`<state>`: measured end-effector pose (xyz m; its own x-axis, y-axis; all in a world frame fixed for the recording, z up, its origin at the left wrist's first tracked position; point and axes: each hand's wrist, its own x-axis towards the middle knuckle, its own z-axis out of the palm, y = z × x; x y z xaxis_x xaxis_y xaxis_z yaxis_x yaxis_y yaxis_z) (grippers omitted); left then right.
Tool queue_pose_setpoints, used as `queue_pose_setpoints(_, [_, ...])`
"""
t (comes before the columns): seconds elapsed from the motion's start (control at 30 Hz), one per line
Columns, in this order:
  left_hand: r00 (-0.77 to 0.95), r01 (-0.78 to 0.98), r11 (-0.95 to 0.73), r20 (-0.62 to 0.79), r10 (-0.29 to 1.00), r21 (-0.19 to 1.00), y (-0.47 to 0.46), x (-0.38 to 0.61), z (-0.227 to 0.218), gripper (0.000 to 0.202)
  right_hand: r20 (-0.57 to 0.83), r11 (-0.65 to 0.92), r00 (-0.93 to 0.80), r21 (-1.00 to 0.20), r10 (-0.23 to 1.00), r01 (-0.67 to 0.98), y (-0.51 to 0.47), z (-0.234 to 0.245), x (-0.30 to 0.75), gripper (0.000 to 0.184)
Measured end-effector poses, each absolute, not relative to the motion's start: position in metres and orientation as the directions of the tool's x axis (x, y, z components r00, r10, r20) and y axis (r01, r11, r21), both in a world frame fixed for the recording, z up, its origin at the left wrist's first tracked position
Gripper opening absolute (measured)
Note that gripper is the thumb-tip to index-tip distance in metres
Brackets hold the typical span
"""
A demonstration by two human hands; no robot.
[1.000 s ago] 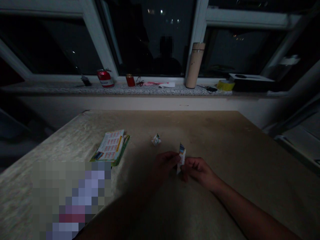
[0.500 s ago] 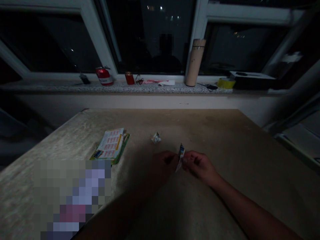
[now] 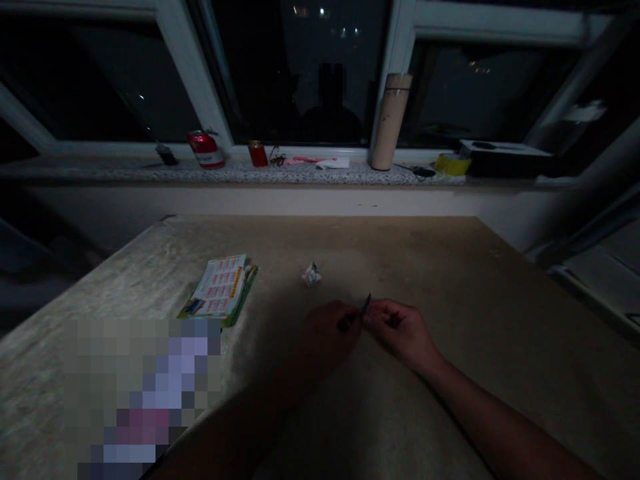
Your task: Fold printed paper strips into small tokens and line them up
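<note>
Above the middle of the table, my left hand (image 3: 331, 332) and my right hand (image 3: 404, 331) meet with their fingers pinched together. Between their fingertips is a small piece of folded printed paper (image 3: 367, 306), turned nearly edge-on, so only a thin dark sliver shows. My left hand lies in deep shadow, which blurs its fingers. Just beyond the hands, a small folded white paper piece (image 3: 311, 275) with coloured print rests on the table (image 3: 425, 267). To the left lies a printed sheet (image 3: 218, 287) with rows of red text, on top of something green-edged.
A pixelated patch (image 3: 150, 400) covers the lower left. Along the stone windowsill (image 3: 300, 175) stand a red can (image 3: 205, 149), a small red jar (image 3: 258, 154), a tall beige cylinder (image 3: 391, 123), a yellow tape roll (image 3: 453, 165) and a dark box (image 3: 507, 160).
The held paper has turned from showing its printed face to nearly edge-on, and less of it sticks out. Both hands stay close together in almost the same place.
</note>
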<state>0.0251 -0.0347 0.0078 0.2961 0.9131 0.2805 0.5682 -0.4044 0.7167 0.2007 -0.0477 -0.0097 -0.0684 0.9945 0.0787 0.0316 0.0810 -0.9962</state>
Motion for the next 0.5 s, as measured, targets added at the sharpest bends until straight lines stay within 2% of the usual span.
queue_pose_setpoints(0.17, [0.404,0.494,-0.428,0.236,0.884,0.757,-0.0346,0.0261,0.0076,0.021,0.143,0.152,-0.062,-0.973,0.988,0.172,-0.0483,-0.0119,0.2052,0.025])
queue_pose_setpoints(0.33, [0.341,0.578,-0.379,0.208,0.917,0.723,-0.0329,0.0274,0.0048,0.023,0.177,0.192,-0.078,-0.942,0.981,0.274,-0.0487,-0.0117,0.2032,0.025])
queue_pose_setpoints(0.5, [0.376,0.549,-0.363,0.165,0.912,0.753,-0.0318,0.0278,0.0060,0.030,0.178,0.180,-0.037,-0.930,0.983,0.321,-0.0494,-0.0121,0.2009,0.024])
